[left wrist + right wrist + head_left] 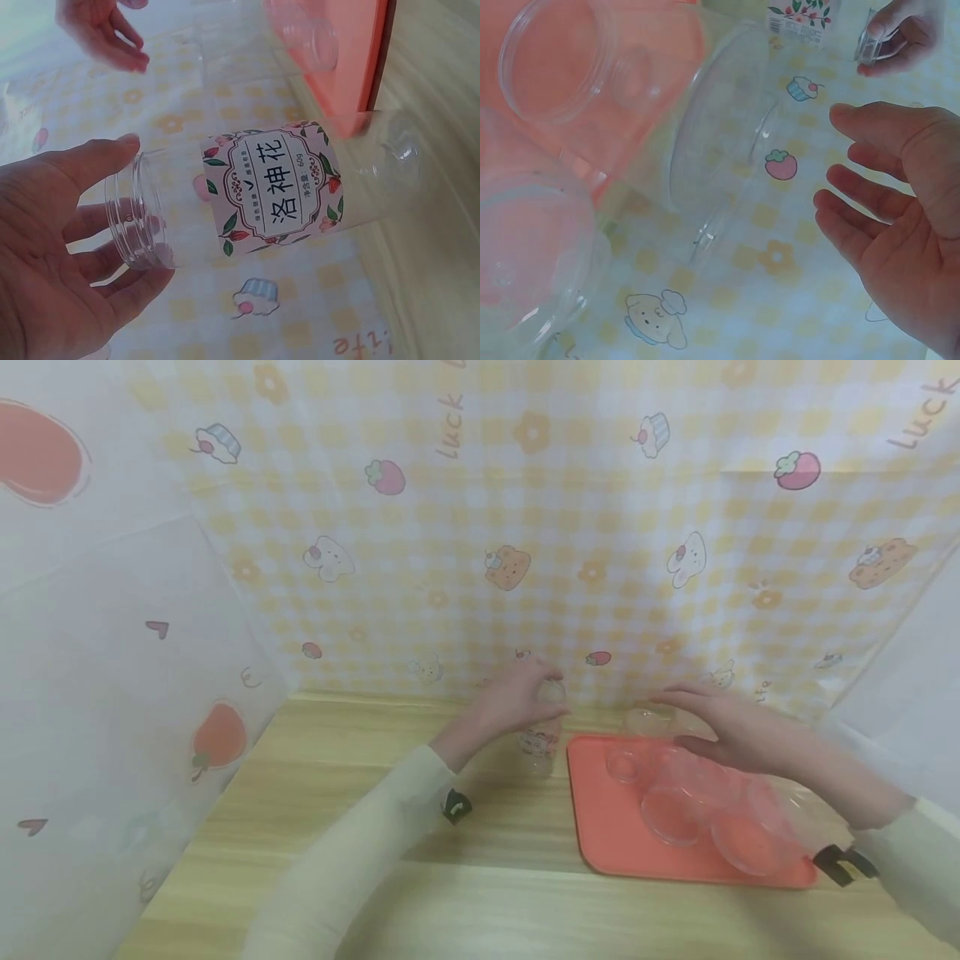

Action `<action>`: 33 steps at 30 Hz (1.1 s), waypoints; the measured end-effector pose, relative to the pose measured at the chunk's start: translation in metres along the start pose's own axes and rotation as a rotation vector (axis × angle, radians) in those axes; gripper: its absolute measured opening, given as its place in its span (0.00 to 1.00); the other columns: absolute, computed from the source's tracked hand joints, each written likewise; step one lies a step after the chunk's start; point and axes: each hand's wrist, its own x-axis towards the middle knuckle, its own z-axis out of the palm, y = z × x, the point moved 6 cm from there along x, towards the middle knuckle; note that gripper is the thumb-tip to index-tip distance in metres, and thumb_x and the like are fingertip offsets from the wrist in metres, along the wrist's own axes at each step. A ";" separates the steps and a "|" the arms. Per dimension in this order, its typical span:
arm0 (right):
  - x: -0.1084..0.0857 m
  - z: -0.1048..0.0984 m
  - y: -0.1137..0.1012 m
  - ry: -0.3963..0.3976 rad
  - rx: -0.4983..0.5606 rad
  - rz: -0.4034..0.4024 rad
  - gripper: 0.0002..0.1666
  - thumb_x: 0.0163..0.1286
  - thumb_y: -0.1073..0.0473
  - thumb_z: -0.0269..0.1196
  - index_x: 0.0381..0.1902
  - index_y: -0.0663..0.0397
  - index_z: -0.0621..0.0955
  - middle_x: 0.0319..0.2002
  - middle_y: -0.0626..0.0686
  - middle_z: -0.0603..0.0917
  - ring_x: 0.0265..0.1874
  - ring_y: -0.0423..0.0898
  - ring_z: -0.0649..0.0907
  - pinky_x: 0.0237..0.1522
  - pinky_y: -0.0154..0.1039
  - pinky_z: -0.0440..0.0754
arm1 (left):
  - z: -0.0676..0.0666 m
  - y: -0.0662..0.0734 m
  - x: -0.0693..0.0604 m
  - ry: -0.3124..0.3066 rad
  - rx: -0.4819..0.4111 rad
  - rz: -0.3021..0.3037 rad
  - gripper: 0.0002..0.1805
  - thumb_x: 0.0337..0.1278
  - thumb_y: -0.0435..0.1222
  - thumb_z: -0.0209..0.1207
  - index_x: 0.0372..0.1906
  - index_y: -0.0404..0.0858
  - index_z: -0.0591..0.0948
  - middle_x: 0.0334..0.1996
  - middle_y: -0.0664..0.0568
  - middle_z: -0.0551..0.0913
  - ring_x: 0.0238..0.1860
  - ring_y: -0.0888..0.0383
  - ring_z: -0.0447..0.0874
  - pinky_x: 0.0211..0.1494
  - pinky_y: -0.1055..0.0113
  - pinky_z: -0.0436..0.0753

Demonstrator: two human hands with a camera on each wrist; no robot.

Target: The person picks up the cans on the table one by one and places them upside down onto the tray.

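Observation:
My left hand holds a clear plastic jar by its threaded neck, thumb on one side and fingers on the other. The jar stands upright on the table, left of the red tray, and bears a pink floral label with Chinese characters. No lid covers its mouth. Over the tray's back part hovers my right hand, its fingers loosely bent and nothing between them. Below it are several clear plastic containers, some on the tray and others behind it. Their outlines overlap, so their exact shapes are hard to tell.
A wood-grain table carries the tray. Close behind rises a yellow checked cloth with cartoon prints. A white printed sheet stands along the left side.

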 end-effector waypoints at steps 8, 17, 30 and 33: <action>-0.014 -0.007 0.000 0.076 -0.017 -0.017 0.40 0.46 0.69 0.80 0.60 0.61 0.79 0.55 0.54 0.82 0.52 0.55 0.81 0.52 0.40 0.79 | -0.018 -0.009 -0.009 0.020 0.024 -0.025 0.28 0.63 0.50 0.68 0.62 0.39 0.81 0.59 0.50 0.82 0.60 0.54 0.77 0.63 0.62 0.76; -0.026 -0.013 0.000 0.115 -0.010 -0.012 0.44 0.43 0.71 0.80 0.61 0.57 0.78 0.56 0.53 0.81 0.52 0.53 0.80 0.59 0.18 0.63 | -0.036 -0.027 -0.024 0.089 -0.046 -0.039 0.27 0.63 0.50 0.68 0.61 0.38 0.82 0.61 0.49 0.81 0.62 0.53 0.77 0.65 0.61 0.75; -0.048 -0.018 0.008 0.175 0.002 0.066 0.45 0.41 0.75 0.79 0.61 0.56 0.80 0.56 0.52 0.83 0.52 0.52 0.81 0.60 0.18 0.62 | -0.053 -0.049 -0.051 0.179 -0.147 -0.028 0.25 0.63 0.45 0.69 0.58 0.34 0.83 0.57 0.44 0.83 0.57 0.48 0.80 0.60 0.55 0.80; -0.055 -0.021 0.010 0.202 0.008 0.071 0.45 0.40 0.77 0.78 0.61 0.57 0.81 0.55 0.51 0.84 0.51 0.46 0.81 0.57 0.18 0.68 | -0.060 -0.052 -0.059 0.205 -0.164 -0.038 0.25 0.63 0.45 0.69 0.58 0.34 0.83 0.57 0.45 0.83 0.57 0.48 0.80 0.59 0.55 0.80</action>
